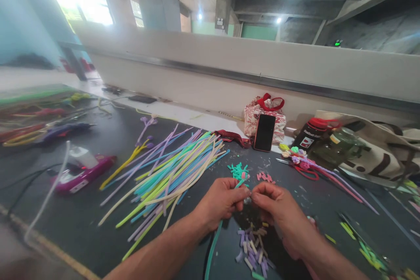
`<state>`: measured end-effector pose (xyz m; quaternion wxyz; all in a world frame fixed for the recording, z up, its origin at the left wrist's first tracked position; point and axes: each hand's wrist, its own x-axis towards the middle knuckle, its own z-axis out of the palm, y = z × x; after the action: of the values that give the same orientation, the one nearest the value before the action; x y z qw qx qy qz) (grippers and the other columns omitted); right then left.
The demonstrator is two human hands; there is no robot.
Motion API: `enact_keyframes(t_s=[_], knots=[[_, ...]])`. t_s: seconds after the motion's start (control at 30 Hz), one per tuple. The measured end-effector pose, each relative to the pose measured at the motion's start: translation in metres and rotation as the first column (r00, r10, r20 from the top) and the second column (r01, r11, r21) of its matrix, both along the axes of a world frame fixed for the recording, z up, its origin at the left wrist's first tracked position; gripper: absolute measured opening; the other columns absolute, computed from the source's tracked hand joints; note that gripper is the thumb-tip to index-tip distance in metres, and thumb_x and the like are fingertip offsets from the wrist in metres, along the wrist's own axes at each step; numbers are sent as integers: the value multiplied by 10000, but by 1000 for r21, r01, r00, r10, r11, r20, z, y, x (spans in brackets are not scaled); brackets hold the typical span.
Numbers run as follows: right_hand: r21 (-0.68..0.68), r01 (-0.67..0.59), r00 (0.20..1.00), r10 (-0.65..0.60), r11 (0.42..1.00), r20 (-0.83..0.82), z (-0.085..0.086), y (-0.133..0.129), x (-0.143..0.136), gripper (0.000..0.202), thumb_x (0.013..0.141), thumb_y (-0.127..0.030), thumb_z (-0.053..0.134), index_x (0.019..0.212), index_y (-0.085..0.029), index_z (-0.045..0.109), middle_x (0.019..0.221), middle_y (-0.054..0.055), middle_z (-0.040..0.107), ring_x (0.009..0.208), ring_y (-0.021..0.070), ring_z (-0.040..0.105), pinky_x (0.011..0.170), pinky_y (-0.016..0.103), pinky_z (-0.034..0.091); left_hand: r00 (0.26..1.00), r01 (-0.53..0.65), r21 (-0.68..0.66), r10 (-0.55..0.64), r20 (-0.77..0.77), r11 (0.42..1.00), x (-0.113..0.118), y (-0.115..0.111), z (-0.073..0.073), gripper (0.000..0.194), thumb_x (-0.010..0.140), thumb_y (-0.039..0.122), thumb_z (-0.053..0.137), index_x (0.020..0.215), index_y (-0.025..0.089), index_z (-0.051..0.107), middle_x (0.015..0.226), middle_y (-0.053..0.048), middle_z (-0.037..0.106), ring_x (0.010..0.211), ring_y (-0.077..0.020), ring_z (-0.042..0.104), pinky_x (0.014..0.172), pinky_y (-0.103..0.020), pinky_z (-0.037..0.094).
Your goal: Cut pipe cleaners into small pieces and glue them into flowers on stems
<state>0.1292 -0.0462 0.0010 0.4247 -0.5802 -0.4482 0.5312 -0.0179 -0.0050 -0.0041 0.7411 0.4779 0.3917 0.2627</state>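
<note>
My left hand (223,201) is closed around a long teal pipe cleaner (214,245), whose lower end hangs toward the table's near edge. A small pink piece (243,176) shows at its upper end. Close beside it, my right hand (278,205) has thumb and fingertips pinched together; whatever is in the pinch is too small to make out. Just beyond the hands lie short teal pieces (238,169) and short pink pieces (265,177). Below the hands, short purple and cream pieces (252,249) are scattered on the dark tabletop.
Long multicoloured pipe cleaners (177,170) lie in a heap at left, near a purple power strip (85,175). Behind stand a phone (264,132), a patterned bag (251,116), a black bottle (310,133) and a greenish jar (337,148). Scissors (282,161) lie by a flower bundle (300,157).
</note>
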Motion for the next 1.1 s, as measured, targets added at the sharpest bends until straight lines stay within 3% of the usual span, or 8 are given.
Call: enact_keyframes(t_s=[0.3, 0.53, 0.63, 0.8, 0.87, 0.97, 1.03, 1.1], knots=[[15, -6, 999, 6, 1000, 51, -3, -2, 1, 167, 686, -322, 603, 631, -173, 549, 454, -75, 411, 395, 64, 344, 402, 202, 183, 992, 106, -88, -99, 73, 990, -3, 2, -1, 208, 653, 329, 591, 644, 168, 461, 438, 81, 433, 308, 0, 194, 349, -181, 44], [6, -50, 984, 48, 999, 173, -10, -1, 15, 164, 735, -330, 570, 751, -172, 610, 470, -62, 446, 407, 68, 352, 392, 196, 191, 990, 64, 97, -51, -131, 993, 0, 1, -10, 177, 664, 331, 566, 682, 172, 492, 428, 80, 431, 319, -29, 277, 330, -168, 162], [14, -3, 968, 0, 1000, 253, -2, 8, 23, 230, 732, -361, 556, 841, -168, 618, 446, -55, 463, 408, 86, 381, 392, 196, 230, 984, 64, 155, -37, -173, 986, 0, 2, -14, 203, 666, 353, 572, 692, 162, 509, 438, 72, 441, 342, -35, 313, 341, -162, 199], [142, 121, 923, -164, 982, 347, 32, -4, 55, 188, 704, -343, 587, 783, -174, 604, 501, -47, 498, 436, 93, 420, 414, 194, 299, 991, 92, 25, -89, -102, 995, 0, 3, -8, 225, 681, 362, 577, 670, 169, 461, 424, 91, 385, 315, -17, 228, 321, -163, 112], [169, 207, 861, -261, 964, 436, 41, -26, 72, 196, 722, -366, 568, 774, -180, 600, 503, -41, 506, 455, 106, 449, 419, 195, 332, 993, 91, -27, -92, -76, 996, 0, 5, -5, 241, 687, 367, 584, 674, 174, 441, 426, 95, 381, 317, -9, 196, 325, -163, 80], [195, 293, 665, -347, 936, 662, 34, -72, 92, 216, 750, -397, 525, 750, -201, 616, 509, -31, 542, 470, 121, 496, 421, 194, 368, 994, 101, -109, -105, -26, 989, 1, 7, -4, 254, 696, 369, 590, 685, 179, 421, 439, 95, 391, 328, -2, 158, 330, -163, 50], [182, 187, 546, -256, 965, 798, 18, -99, 97, 238, 772, -417, 493, 732, -215, 612, 587, -16, 599, 516, 139, 558, 449, 205, 415, 995, 96, -140, -99, -16, 985, 3, 6, -4, 246, 702, 352, 593, 688, 179, 418, 438, 95, 392, 331, 1, 148, 330, -160, 44], [208, 28, 350, -204, 978, 914, -3, -116, 96, 264, 746, -459, 522, 815, -222, 618, 793, 20, 646, 684, 186, 617, 567, 255, 480, 996, 88, -153, -91, -12, 984, 4, 5, -5, 243, 706, 337, 593, 674, 177, 412, 430, 97, 387, 330, 4, 142, 329, -155, 45]])
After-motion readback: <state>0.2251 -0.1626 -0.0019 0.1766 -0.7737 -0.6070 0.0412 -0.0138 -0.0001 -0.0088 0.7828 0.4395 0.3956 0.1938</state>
